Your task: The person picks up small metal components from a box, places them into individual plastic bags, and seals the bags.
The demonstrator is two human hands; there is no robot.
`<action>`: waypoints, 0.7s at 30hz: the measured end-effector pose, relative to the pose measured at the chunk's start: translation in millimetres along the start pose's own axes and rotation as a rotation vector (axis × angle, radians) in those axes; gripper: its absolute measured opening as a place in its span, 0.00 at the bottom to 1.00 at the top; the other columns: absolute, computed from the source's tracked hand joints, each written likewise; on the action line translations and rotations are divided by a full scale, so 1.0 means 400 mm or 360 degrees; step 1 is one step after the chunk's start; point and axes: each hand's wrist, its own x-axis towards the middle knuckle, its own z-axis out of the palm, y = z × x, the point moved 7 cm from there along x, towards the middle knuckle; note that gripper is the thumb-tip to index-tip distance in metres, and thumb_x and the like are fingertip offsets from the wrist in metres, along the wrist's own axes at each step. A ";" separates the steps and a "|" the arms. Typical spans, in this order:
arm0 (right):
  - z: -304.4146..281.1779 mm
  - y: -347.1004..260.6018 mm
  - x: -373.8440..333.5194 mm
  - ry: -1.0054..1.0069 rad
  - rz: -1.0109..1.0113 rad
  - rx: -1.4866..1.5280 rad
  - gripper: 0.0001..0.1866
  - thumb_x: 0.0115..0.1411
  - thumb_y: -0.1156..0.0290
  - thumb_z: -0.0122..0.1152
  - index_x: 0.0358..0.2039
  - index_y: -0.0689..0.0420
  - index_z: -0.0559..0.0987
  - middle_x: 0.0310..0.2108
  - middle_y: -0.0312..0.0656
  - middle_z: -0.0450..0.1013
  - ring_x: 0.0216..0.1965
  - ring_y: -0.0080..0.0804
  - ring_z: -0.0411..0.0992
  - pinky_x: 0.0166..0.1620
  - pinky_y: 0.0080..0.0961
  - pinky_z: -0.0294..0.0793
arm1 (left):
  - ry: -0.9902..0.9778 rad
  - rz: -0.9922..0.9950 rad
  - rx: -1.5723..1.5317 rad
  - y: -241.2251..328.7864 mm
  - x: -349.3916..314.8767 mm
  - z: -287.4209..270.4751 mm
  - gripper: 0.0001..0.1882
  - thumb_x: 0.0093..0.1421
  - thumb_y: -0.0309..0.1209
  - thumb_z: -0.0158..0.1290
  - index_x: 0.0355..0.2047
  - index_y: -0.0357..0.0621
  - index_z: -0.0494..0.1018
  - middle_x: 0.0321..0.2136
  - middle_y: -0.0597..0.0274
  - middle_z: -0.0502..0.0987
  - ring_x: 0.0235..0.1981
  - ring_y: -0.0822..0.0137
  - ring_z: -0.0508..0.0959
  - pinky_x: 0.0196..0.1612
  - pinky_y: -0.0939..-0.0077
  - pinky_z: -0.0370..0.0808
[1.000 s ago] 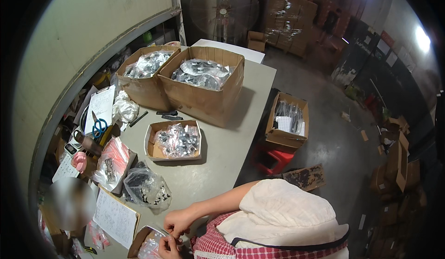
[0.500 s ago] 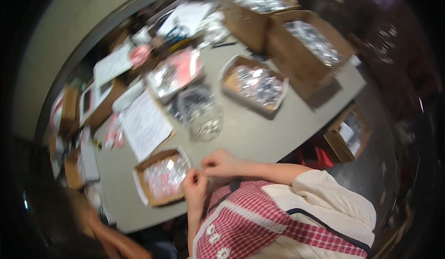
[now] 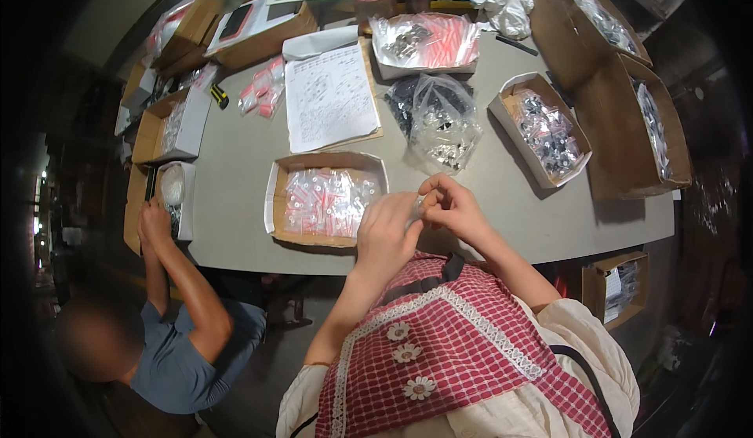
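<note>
My left hand is closed, fingers together, on a small clear plastic bag just right of the near carton tray. My right hand meets it there, thumb and forefinger pinched at the bag's edge. What the bag contains is too small to make out. The carton tray has many little clear bags with red edges and small round metal parts. Beyond my right hand lies a larger clear bag of loose metal pieces, on a dark plastic bag.
Written sheets lie behind the tray. A white box of red-edged bags stands farther back, another filled box at right. Tall cartons line the right edge. At left a co-worker's hands reach into a small box.
My view has swung round and steadied, so the table now lies level. My hands stay close together beside the tray, and a small clear bag now shows between them.
</note>
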 end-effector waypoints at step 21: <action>-0.158 -0.080 0.076 0.0471 -0.0748 -0.1890 0.18 0.52 0.78 0.56 0.46 0.59 0.77 0.34 0.48 0.74 0.35 0.51 0.74 0.39 0.39 0.75 | -0.0066 -0.0045 -0.0205 -0.045 -0.026 0.054 0.17 0.53 0.37 0.65 0.40 0.42 0.79 0.34 0.57 0.82 0.35 0.57 0.80 0.41 0.67 0.74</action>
